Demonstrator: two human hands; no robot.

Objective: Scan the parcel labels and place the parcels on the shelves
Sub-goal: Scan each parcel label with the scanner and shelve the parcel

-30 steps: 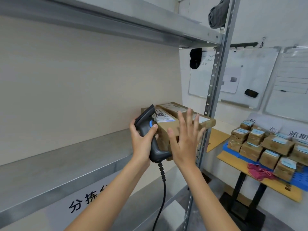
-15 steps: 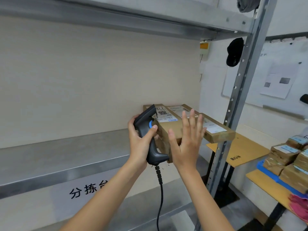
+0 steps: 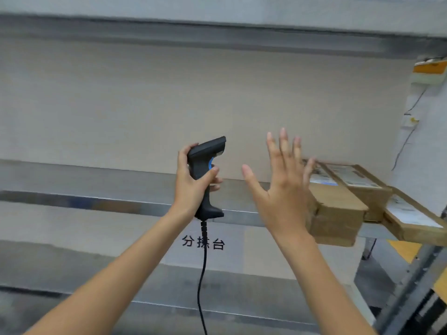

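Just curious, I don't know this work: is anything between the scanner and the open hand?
No. In the head view, nothing sits between the scanner and the right hand; behind the gap show only the bare metal shelf and the wall.

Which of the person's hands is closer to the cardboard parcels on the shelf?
The right hand: open, fingers spread, right beside the parcels on their left. The left hand is farther left, gripping the barcode scanner.
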